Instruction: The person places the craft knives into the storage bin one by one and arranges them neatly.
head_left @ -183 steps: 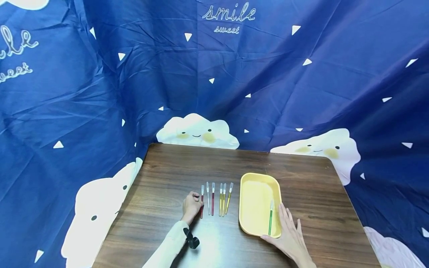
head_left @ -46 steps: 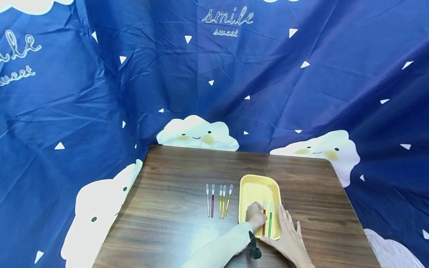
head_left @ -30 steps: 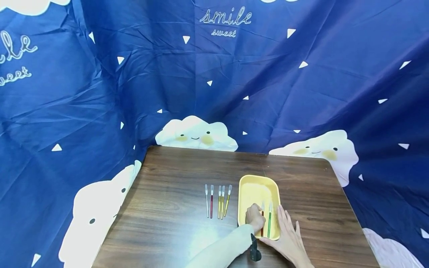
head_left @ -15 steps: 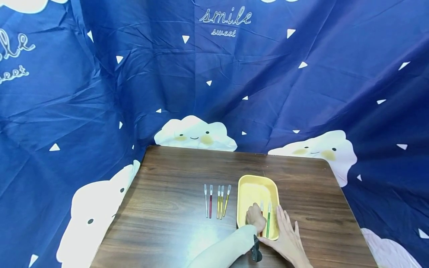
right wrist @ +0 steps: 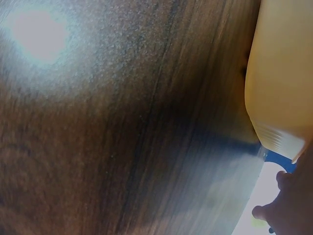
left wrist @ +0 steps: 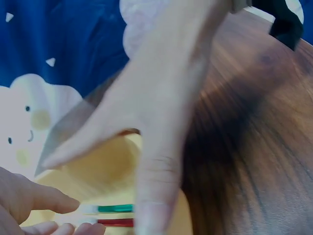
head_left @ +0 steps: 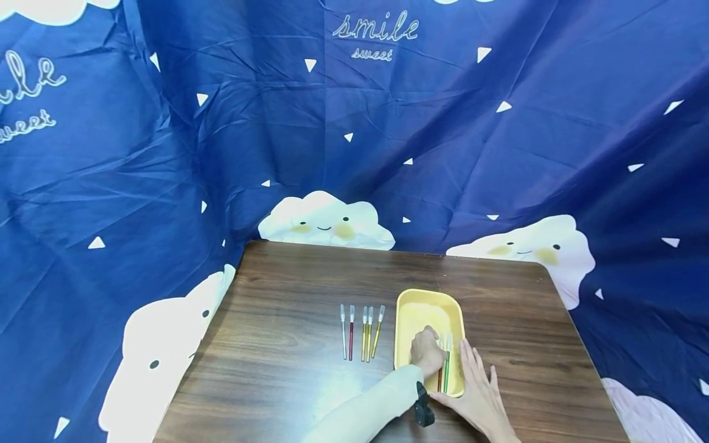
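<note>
A yellow tray [head_left: 429,296] holds two slim craft knives with clear caps: a green one [head_left: 447,369] and, close to its left, a red one [head_left: 440,379]. My left hand [head_left: 426,354] is inside the tray. In the left wrist view, its thumb and curled fingers [left wrist: 54,198] close round the cap end of the red craft knife [left wrist: 117,223], beside the green one [left wrist: 115,208]. My right hand [head_left: 479,391] rests against the tray's near right corner, fingers straight along the side and thumb at the near rim.
Left of the tray, several capped craft knives lie side by side on the wooden table [head_left: 288,295]: a silver one [head_left: 343,338], a red one [head_left: 351,338] and gold ones [head_left: 369,338]. A blue cloud-print curtain [head_left: 266,111] hangs behind the table.
My left hand carried a red craft knife from the left end of the table row into the tray. In the last half second, that knife shifted right, nearer the green one. My right hand stayed put.
</note>
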`<move>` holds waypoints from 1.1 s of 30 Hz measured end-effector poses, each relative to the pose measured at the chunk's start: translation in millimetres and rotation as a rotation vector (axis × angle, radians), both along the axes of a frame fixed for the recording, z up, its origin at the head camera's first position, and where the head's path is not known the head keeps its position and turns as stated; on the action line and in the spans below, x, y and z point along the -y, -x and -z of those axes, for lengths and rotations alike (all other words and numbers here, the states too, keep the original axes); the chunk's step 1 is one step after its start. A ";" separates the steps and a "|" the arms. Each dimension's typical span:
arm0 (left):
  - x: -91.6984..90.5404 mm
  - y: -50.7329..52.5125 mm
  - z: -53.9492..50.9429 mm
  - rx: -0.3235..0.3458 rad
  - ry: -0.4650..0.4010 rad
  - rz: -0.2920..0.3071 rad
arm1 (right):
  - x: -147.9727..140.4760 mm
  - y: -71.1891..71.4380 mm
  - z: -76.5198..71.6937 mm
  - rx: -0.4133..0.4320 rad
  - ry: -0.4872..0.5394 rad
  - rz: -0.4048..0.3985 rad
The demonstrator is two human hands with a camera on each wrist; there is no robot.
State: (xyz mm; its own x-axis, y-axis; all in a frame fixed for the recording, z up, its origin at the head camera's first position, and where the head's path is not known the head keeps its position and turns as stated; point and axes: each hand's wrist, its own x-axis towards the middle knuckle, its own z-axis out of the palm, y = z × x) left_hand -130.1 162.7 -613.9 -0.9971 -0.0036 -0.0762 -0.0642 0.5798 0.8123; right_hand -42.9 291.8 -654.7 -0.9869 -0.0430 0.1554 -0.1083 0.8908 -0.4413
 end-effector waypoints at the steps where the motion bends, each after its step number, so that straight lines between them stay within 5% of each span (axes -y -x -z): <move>1: 1.4 1.6 -1.4 0.004 -0.009 0.005 | 0.2 0.1 -0.1 -0.003 -0.004 -0.001; 4: 3.9 6.0 -1.8 -0.014 -0.010 0.008 | 0.4 0.1 0.3 0.003 -0.004 -0.001; 10: 17.4 6.0 -41.2 0.105 -0.106 0.023 | -0.6 0.2 0.4 0.000 0.017 -0.006; 13: 23.9 8.4 -51.1 0.124 -0.164 0.024 | -1.3 0.6 1.8 -0.018 0.020 -0.007; 22: 55.9 17.1 -58.6 0.090 -0.379 0.087 | -2.3 0.1 2.0 -0.033 0.014 -0.008; 33: 94.8 18.7 -60.6 0.069 -0.445 0.073 | -0.6 0.3 0.6 -0.012 0.021 -0.009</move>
State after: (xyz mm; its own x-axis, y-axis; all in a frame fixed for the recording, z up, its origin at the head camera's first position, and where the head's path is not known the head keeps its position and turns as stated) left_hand -148.9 68.0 -553.3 -0.9861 0.1147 -0.1204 -0.0985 0.1802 0.9787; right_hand -43.1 292.4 -655.3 -0.9847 -0.0481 0.1677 -0.1211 0.8803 -0.4586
